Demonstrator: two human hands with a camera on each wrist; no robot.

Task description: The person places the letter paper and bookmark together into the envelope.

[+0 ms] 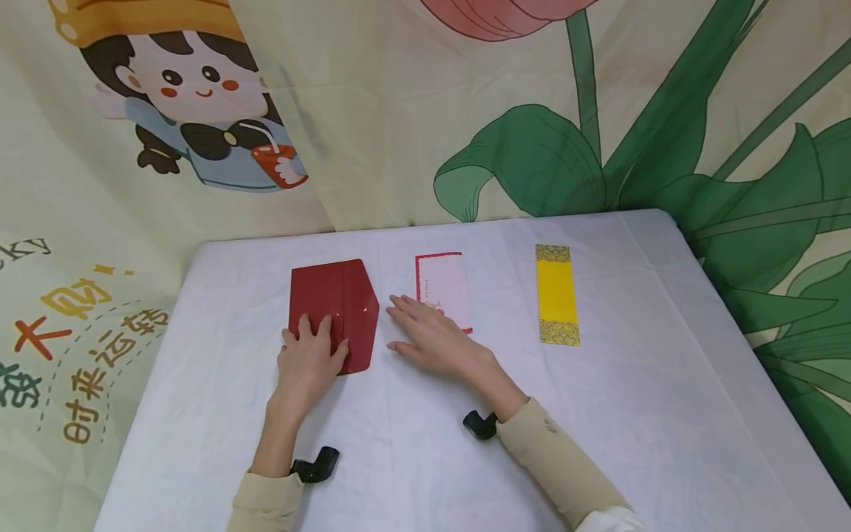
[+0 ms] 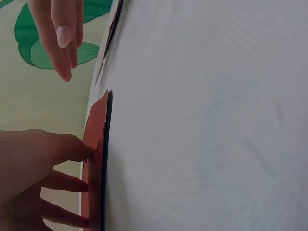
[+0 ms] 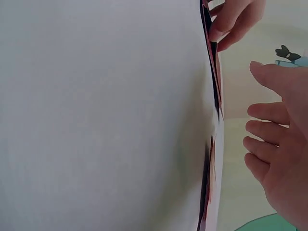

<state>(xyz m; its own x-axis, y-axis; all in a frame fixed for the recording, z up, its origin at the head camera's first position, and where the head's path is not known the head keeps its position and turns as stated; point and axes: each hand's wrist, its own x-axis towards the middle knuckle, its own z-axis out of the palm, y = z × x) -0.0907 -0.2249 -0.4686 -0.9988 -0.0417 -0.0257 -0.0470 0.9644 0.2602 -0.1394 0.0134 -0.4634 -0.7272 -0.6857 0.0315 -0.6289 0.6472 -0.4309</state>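
A dark red envelope (image 1: pixel 319 292) with a pointed flap toward the right lies on the white-covered table. My left hand (image 1: pixel 309 358) rests on its lower part with fingertips spread, and the left wrist view shows the thumb and fingers touching the red surface (image 2: pixel 96 125). My right hand (image 1: pixel 435 340) hovers to the right of the envelope, fingers extended and nothing in them. Partly hidden beneath it from above is a pale pink card (image 1: pixel 442 277) with a red border. In the right wrist view the right hand (image 3: pixel 284 130) is apart from the table and papers.
Further right lies a yellow strip (image 1: pixel 558 284) with patterned gold ends. The table (image 1: pixel 631 443) has a rounded back right corner and meets a printed curtain (image 1: pixel 372 111) behind. Black wrist-camera mounts (image 1: pixel 318 465) stick out from both wrists.
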